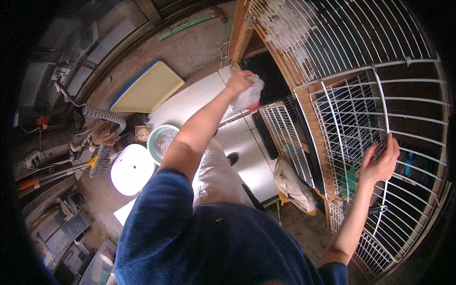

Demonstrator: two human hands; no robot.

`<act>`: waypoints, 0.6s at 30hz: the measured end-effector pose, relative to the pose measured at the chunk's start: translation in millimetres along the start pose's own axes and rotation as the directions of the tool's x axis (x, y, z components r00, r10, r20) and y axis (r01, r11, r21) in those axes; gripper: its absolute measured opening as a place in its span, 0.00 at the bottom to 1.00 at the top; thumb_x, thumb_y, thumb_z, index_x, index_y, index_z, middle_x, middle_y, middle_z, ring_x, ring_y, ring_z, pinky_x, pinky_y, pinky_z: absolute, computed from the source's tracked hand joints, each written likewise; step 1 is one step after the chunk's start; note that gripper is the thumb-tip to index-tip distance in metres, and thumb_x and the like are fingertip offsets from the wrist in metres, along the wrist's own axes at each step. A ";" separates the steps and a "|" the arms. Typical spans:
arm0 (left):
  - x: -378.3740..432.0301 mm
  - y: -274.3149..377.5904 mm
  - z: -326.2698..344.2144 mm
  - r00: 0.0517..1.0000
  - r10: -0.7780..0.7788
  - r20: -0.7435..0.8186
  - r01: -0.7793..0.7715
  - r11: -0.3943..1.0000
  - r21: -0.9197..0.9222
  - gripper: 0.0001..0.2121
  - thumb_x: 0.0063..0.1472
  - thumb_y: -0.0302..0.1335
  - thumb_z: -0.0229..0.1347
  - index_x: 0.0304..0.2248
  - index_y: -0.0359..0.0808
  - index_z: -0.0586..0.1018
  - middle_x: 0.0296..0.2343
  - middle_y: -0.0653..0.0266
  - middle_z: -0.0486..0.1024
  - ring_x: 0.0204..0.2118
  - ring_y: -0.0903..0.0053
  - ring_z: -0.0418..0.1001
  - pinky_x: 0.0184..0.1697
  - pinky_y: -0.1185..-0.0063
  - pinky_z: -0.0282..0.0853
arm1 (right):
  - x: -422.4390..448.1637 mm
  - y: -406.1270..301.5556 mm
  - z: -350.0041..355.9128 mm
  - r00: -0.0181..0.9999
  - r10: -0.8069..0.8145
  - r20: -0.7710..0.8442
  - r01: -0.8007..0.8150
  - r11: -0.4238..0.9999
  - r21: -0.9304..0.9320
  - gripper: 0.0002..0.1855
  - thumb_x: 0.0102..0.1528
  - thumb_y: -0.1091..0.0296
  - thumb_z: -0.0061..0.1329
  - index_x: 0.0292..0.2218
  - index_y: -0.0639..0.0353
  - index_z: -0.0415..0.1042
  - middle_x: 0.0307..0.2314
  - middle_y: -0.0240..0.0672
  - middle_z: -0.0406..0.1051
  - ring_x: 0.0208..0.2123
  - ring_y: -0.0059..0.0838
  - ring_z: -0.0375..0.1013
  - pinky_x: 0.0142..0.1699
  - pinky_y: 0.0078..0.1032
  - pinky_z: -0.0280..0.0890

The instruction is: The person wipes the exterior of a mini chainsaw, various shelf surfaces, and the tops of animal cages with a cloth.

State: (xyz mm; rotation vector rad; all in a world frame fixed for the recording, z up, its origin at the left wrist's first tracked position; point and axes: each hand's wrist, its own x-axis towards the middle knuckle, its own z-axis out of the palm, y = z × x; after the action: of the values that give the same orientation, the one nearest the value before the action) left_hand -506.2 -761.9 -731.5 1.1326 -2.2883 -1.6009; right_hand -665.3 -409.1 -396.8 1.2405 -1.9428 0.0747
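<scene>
My left hand [241,82] reaches forward over a white panelled surface and grips a crumpled whitish bundle [247,94]. The bundle looks like thin plastic or cloth, blurred, with a pinkish-red patch at its lower end. On the right, my right hand [381,164] has its fingers around an upright white bar of a wire cage door [386,107]. A dark lock or latch [377,210] hangs on the same door below that hand. Behind the bars are a wooden frame [322,149] and a second wire grid [351,99].
A pale green basin [151,140] holding clear plastic stands beside a white round stool or lid [131,170]. A beige tray [149,89] leans by the wall. At left are a broom [102,160] and a corrugated hose [107,117]. A stained sack [294,183] lies below a wire panel [288,137].
</scene>
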 end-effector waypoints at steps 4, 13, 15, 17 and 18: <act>-17.5 57.1 66.9 0.993 0.071 0.091 -0.097 0.937 0.335 0.21 0.50 0.37 0.59 0.47 0.54 0.77 0.45 0.60 0.74 0.47 0.63 0.74 0.48 0.70 0.71 | 0.9 0.5 0.3 0.999 -0.041 -0.033 0.041 0.999 0.008 0.25 0.51 0.72 0.53 0.51 0.61 0.67 0.42 0.44 0.71 0.40 0.43 0.74 0.41 0.31 0.70; -43.1 53.2 129.9 0.984 0.089 0.157 -0.173 0.715 0.678 0.17 0.55 0.29 0.54 0.46 0.45 0.74 0.44 0.62 0.72 0.48 0.65 0.73 0.46 0.69 0.72 | -1.8 2.3 -1.9 0.999 -0.048 -0.004 0.048 0.999 -0.022 0.28 0.50 0.70 0.52 0.53 0.57 0.66 0.43 0.39 0.71 0.42 0.38 0.73 0.41 0.29 0.68; -50.8 39.0 119.5 0.987 0.045 0.153 -0.143 0.678 0.721 0.20 0.55 0.31 0.54 0.48 0.46 0.71 0.43 0.62 0.72 0.47 0.64 0.74 0.44 0.68 0.73 | -3.1 4.4 -0.2 0.999 -0.040 -0.025 0.039 0.999 -0.010 0.28 0.49 0.70 0.53 0.53 0.55 0.66 0.44 0.39 0.70 0.42 0.38 0.73 0.40 0.29 0.68; -64.7 27.0 108.2 0.989 0.083 0.119 -0.144 0.661 0.736 0.20 0.55 0.31 0.55 0.49 0.47 0.71 0.43 0.61 0.72 0.46 0.63 0.74 0.43 0.67 0.74 | -4.5 4.8 1.4 1.000 -0.020 -0.018 0.020 1.000 -0.013 0.28 0.48 0.71 0.53 0.52 0.54 0.67 0.43 0.38 0.71 0.41 0.37 0.73 0.40 0.29 0.68; -72.6 22.9 103.5 0.988 0.104 0.110 -0.151 0.653 0.742 0.20 0.54 0.31 0.55 0.49 0.47 0.72 0.43 0.60 0.72 0.46 0.63 0.74 0.43 0.67 0.74 | -5.2 4.7 0.5 1.000 -0.005 -0.018 0.005 1.000 -0.013 0.28 0.48 0.71 0.54 0.52 0.54 0.67 0.43 0.38 0.71 0.41 0.37 0.73 0.40 0.29 0.68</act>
State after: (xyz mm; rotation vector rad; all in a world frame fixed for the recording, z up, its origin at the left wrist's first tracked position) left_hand -517.3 -634.0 -734.6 0.9895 -3.0968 -0.5856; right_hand -668.3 -403.1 -398.9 1.2322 -1.9221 0.0698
